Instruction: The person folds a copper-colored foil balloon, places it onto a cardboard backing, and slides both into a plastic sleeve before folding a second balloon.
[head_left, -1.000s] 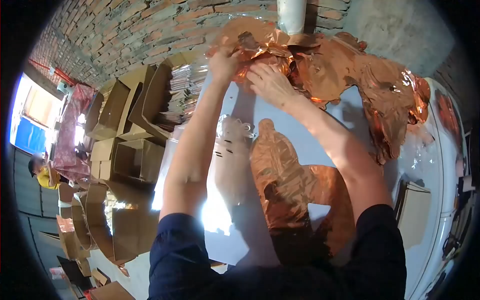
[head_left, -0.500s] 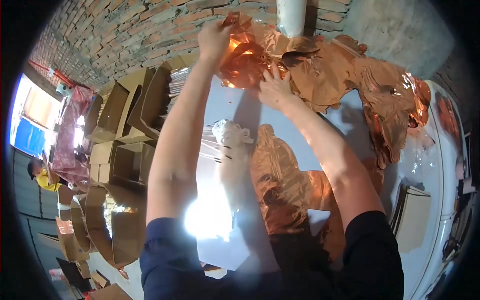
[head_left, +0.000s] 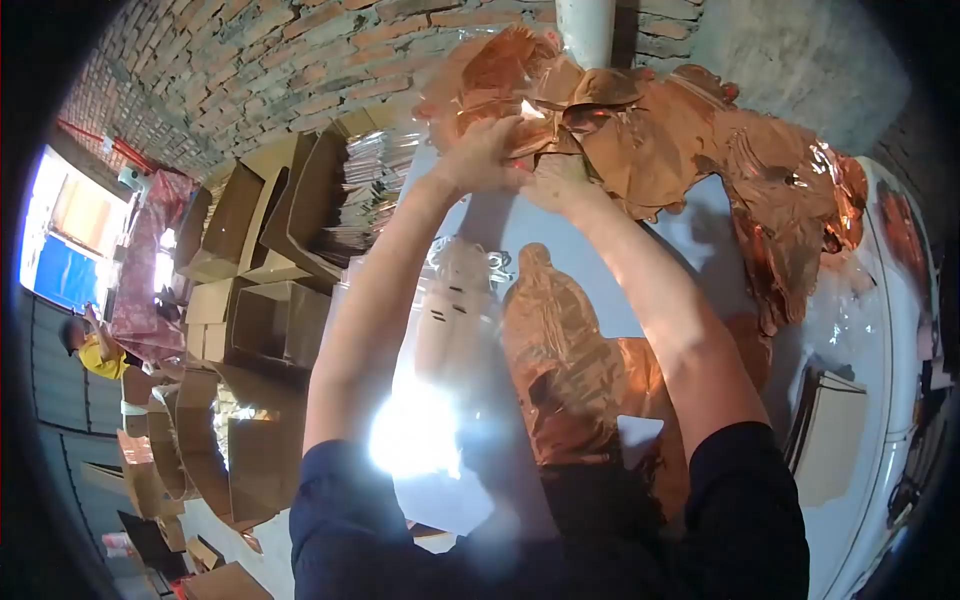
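**Lifted copper foil (head_left: pixel 650 165) let down**

Left hand (head_left: pixel 484 158) has dropped beside right hand (head_left: pixel 558 184), both just on the near side of white pipe (head_left: pixel 585 32), at the foil's edge; likely working one spot. Left fingers narrow, right ones partly hidden; can't tell grip.

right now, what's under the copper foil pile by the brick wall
A pale flat surface shows along the near edge of the copper foil pile. Whatever lies beneath its middle is covered and can't be seen.
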